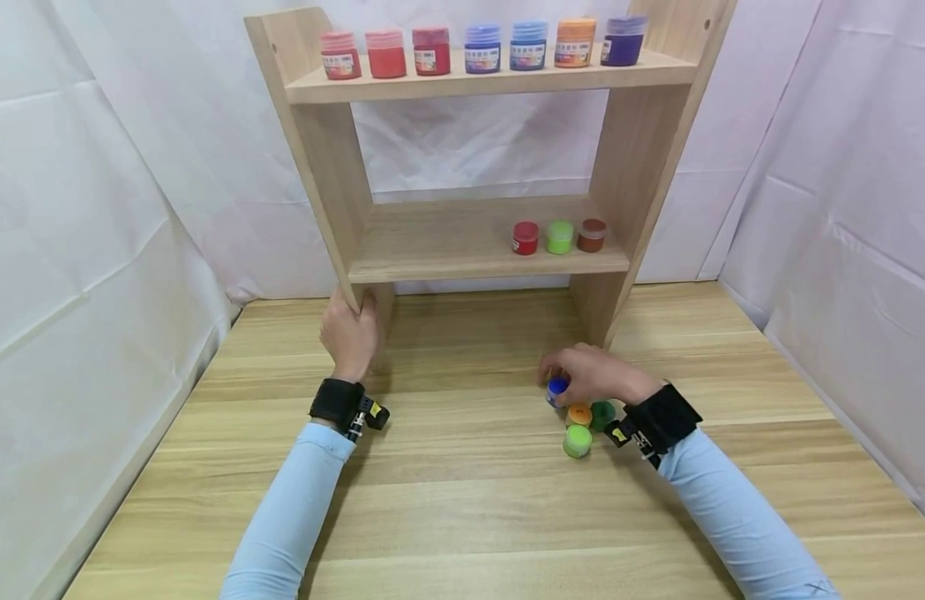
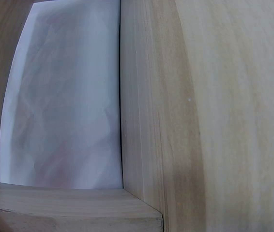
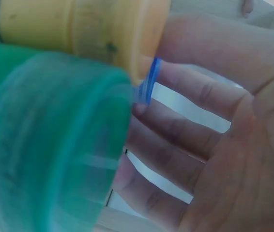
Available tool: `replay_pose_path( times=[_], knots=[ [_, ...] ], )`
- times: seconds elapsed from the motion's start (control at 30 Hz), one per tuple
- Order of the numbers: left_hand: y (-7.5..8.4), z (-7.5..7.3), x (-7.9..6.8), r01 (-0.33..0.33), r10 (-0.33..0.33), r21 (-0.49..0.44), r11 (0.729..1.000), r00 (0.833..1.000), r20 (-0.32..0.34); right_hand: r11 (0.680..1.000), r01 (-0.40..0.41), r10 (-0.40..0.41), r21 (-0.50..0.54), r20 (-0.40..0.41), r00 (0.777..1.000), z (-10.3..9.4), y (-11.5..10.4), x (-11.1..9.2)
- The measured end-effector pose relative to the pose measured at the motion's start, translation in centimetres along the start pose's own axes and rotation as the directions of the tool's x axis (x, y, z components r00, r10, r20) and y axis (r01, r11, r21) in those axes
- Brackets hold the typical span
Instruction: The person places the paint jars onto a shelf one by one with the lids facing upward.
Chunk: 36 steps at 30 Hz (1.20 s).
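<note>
My left hand [image 1: 350, 337] grips the lower left side panel of a wooden shelf [image 1: 488, 270]. The left wrist view shows only wood panels [image 2: 175, 116] and white cloth, with no hand in it. On the table by the right side panel, my right hand [image 1: 593, 372] pinches a small blue paint jar [image 1: 556, 392] between thumb and fingers. Close below it stand an orange jar [image 1: 579, 416], a dark green jar [image 1: 602, 414] and a light green jar [image 1: 577, 441]. In the right wrist view, the green jar [image 3: 45, 145] and orange jar [image 3: 79, 29] mostly cover the blue jar [image 3: 147, 87].
Several paint jars in reds, blues, orange and purple line the upper shelf board [image 1: 492, 83]. A red jar [image 1: 526, 238], a light green jar [image 1: 560, 237] and a brown jar [image 1: 592, 236] stand on the right of the lower board. White cloth [image 1: 72, 208] surrounds the table.
</note>
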<state>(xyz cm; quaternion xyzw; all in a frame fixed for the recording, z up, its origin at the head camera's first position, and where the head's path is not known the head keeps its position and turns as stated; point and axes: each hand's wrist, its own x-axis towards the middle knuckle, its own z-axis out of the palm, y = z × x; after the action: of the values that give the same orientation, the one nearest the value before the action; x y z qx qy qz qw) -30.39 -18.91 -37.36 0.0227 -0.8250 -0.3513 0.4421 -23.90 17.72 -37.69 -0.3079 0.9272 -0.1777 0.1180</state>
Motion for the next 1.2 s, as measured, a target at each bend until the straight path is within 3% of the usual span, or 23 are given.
replay_pose_path(
  times=[0.67,1.2],
  knots=[
    [-0.3,0.0,0.0,0.010,-0.010,-0.001,1.000,1.000,0.002,0.996,-0.067,0.067,0.060,0.007,0.998,0.1,1.5,0.1],
    [-0.5,0.3,0.1,0.001,-0.001,-0.004,1.000,1.000,0.007,0.999,-0.006,0.009,0.049,-0.065,0.998,0.3,1.7,0.3]
  ],
)
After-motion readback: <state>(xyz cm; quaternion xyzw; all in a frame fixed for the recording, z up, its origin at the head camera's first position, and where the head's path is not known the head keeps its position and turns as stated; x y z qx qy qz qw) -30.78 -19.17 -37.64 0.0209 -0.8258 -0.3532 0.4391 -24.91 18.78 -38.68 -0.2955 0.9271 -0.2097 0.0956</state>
